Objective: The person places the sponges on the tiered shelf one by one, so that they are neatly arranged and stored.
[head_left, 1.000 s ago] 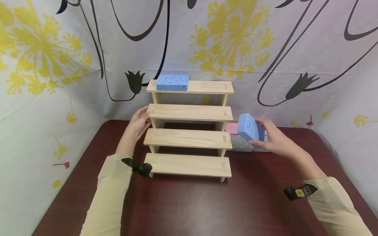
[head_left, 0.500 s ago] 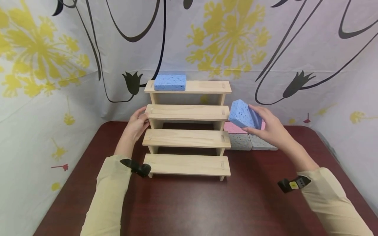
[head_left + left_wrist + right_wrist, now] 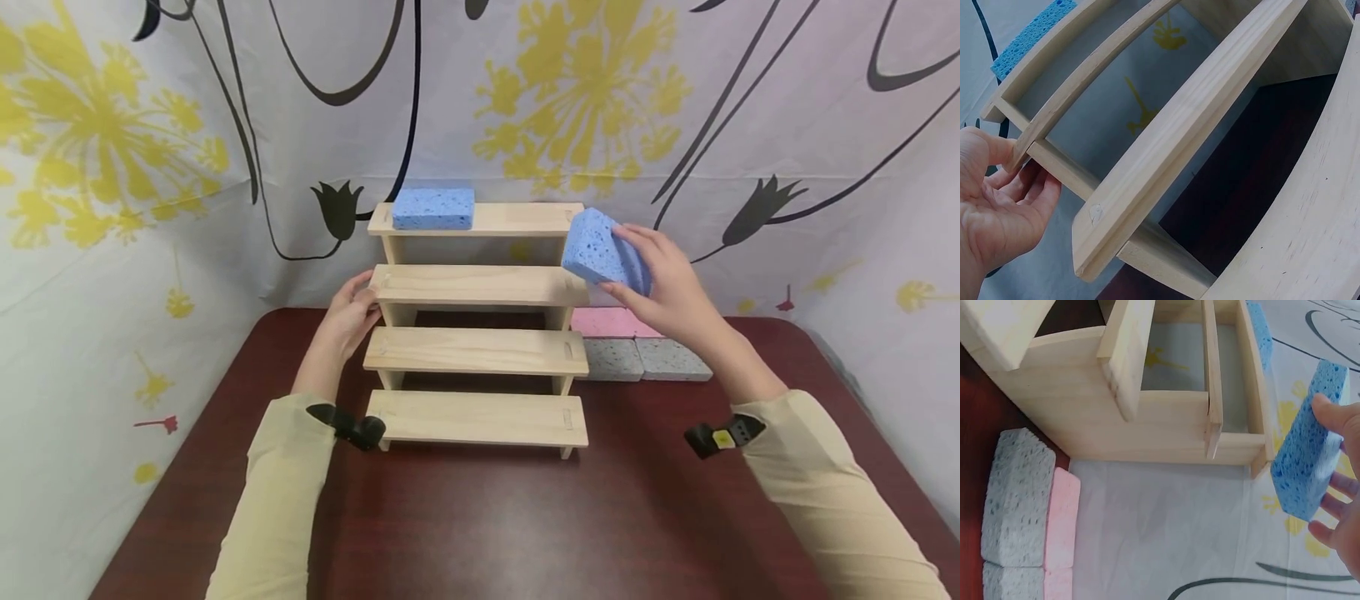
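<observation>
A stepped wooden shelf point(image 3: 480, 350) with several tiers stands on the table. My left hand point(image 3: 347, 317) grips the left end of its second tier from the top; in the left wrist view the thumb lies above the board and the fingers curl beneath. My right hand point(image 3: 667, 283) pinches a blue sponge point(image 3: 600, 248), tilted, in the air by the right end of the upper tiers. The right wrist view shows thumb and fingers on opposite sides of this sponge point(image 3: 1310, 447). Another blue sponge point(image 3: 433, 208) lies flat on the left half of the top tier.
Two grey sponges point(image 3: 672, 359) lie side by side on the dark red table point(image 3: 480, 533), right of the shelf. Pink sponges point(image 3: 603, 322) lie behind them, partly hidden by the right hand. A flower-patterned cloth point(image 3: 525, 108) hangs close behind and at both sides.
My right hand has lifted the blue sponge up and left, from over the grey sponges to beside the top tier. The left hand keeps its hold on the shelf.
</observation>
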`<state>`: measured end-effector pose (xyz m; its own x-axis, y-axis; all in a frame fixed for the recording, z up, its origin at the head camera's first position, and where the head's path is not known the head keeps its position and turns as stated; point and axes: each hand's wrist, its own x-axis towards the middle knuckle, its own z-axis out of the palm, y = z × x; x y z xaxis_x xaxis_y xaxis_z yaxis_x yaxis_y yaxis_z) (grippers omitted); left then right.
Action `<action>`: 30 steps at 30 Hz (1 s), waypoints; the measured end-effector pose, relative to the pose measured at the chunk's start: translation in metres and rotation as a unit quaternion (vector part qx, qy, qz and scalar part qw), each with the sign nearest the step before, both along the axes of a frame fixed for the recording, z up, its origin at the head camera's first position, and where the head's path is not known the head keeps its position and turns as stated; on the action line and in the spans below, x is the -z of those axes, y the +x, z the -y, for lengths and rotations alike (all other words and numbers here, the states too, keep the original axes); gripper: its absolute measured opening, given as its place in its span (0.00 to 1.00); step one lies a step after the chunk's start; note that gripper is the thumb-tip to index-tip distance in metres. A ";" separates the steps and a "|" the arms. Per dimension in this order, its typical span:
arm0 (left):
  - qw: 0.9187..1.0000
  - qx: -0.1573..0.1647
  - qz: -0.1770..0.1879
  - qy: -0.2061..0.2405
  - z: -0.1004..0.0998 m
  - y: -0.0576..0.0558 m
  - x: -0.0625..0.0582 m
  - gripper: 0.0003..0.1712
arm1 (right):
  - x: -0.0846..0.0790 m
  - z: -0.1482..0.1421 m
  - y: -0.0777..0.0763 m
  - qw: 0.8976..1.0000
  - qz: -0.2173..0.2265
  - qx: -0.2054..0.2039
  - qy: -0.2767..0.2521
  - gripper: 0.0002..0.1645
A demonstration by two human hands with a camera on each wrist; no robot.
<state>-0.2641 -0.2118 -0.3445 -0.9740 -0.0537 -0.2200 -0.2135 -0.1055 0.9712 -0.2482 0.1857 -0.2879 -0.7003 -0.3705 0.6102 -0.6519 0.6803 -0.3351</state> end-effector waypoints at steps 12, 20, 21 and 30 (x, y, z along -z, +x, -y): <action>1.000 -0.006 0.006 -0.004 0.002 0.000 -0.002 0.29 | -0.008 0.021 -0.013 0.998 -0.028 0.013 0.049 0.38; 1.000 -0.003 0.002 -0.005 0.001 0.001 -0.001 0.30 | -0.009 0.033 -0.021 0.996 -0.052 0.016 0.069 0.36; 1.000 -0.004 0.003 -0.005 0.000 0.001 -0.001 0.30 | -0.009 0.034 -0.022 0.996 -0.053 0.017 0.073 0.36; 1.000 -0.001 0.000 -0.012 -0.001 0.000 0.000 0.29 | -0.010 0.038 -0.026 0.993 -0.078 0.028 0.082 0.36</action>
<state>-0.2636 -0.2106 -0.3441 -0.9741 -0.0599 -0.2181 -0.2129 -0.0833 0.9735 -0.2739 0.1477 -0.2783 -0.6242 -0.4363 0.6481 -0.6464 0.7543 -0.1149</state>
